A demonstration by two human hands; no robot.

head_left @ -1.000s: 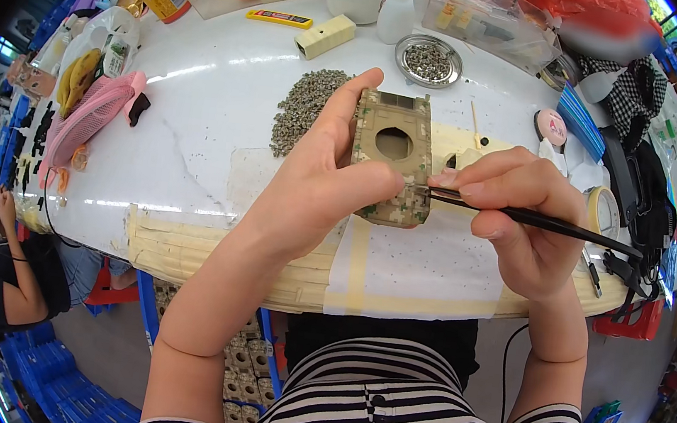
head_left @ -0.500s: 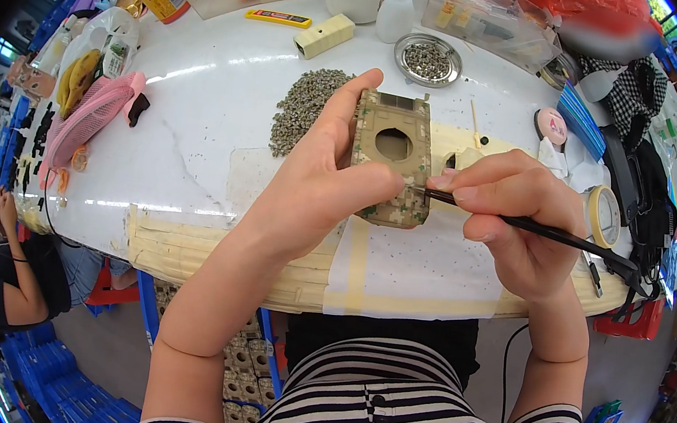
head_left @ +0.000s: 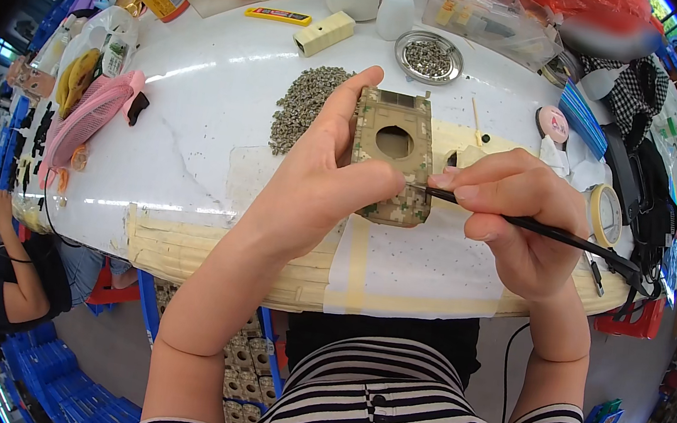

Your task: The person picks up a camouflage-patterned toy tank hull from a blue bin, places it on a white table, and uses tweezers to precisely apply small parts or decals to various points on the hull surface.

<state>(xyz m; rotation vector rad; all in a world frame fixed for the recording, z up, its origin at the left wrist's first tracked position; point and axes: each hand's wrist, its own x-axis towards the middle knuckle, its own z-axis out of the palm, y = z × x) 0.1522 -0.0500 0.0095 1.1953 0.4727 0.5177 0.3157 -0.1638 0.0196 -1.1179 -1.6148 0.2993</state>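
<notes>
- Far left of the left hand, one pink mesh bag (head_left: 97, 119); nearer, one heap of metallic parts (head_left: 304, 107), uncountable.
- Left hand (head_left: 317, 180) clamped on one camouflage model hull (head_left: 412, 166), its thumb hiding part.
- Hull between the hands; beyond it, one round metal dish (head_left: 401, 47).
- Right hand (head_left: 534, 213) pinching one slim black tool (head_left: 561, 234), rear end lower than a second ago.
- Just right of that hand, one tape roll (head_left: 593, 209).

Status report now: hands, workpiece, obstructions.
Left hand gripping camouflage model hull. Right hand holding slim black tool, tip at hull's right side. Left thumb covering part of hull.
</notes>
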